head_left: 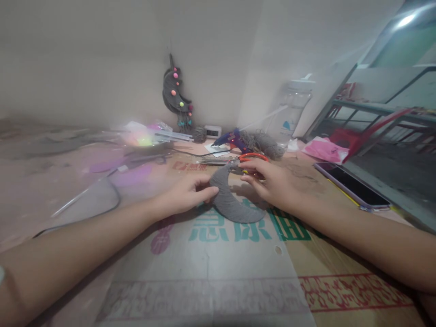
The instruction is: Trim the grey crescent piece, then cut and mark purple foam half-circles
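A grey yarn-wrapped crescent moon [226, 195] is over the printed cardboard in front of me. My left hand [190, 193] grips its outer left edge, thumb on the front face and fingers behind. My right hand [267, 181] is beside the crescent's upper tip, its index finger and thumb curved and apart; whether a fingertip touches the tip is unclear. Just behind that hand lie orange-handled scissors [254, 156], blades pointing left, partly hidden by the fingers.
Behind are a blue glue gun [235, 140], grey yarn [267, 144] and a clear bottle [294, 111]. A decorated crescent [175, 93] hangs on the wall. Plastic-wrapped items [143, 136] and a cable [117, 193] are left; a phone [352, 185] and pink cloth [325, 150] right. Cardboard [211, 268] covers the front.
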{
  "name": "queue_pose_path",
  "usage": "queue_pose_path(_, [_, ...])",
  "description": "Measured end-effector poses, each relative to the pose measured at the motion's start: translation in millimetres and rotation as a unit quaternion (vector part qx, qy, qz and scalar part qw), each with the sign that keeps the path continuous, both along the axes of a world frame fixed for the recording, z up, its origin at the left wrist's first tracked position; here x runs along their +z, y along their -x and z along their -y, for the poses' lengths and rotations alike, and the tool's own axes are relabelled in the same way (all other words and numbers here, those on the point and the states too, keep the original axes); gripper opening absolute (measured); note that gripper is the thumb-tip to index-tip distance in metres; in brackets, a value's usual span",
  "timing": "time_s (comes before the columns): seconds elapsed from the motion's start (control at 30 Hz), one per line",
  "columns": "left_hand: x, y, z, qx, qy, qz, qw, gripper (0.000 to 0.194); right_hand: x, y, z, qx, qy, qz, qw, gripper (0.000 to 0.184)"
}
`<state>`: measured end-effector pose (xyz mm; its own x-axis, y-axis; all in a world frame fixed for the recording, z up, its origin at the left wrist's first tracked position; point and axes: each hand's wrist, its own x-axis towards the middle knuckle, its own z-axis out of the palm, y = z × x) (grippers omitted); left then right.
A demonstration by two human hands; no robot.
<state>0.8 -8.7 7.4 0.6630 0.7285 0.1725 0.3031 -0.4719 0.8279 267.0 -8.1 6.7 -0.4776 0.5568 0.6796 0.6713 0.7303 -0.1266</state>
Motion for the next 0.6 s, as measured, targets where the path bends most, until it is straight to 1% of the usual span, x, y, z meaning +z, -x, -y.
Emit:
queue_pose_path(0.27, [-1.9,0.5,-1.3,-0.011,0.000,0.001,1.000,0.029,-1.0,0.0,-1.9,0.011,0.013,-0.006,1.000,0.022])
queue_pose_path(0.4, [-2.1,0.8,-1.6,-0.006,-0.006,-0.007,1.000,0.030,-1.7,-0.4,-2.2,0.013,0.023,-0.005,1.000,0.020])
queue_pose_path(0.6, [-0.3,0.1,0.1,-0.003,-0.011,-0.009,1.000,0.030,0.3,1.3,-1.7,0.023,0.014,-0.009,1.000,0.018])
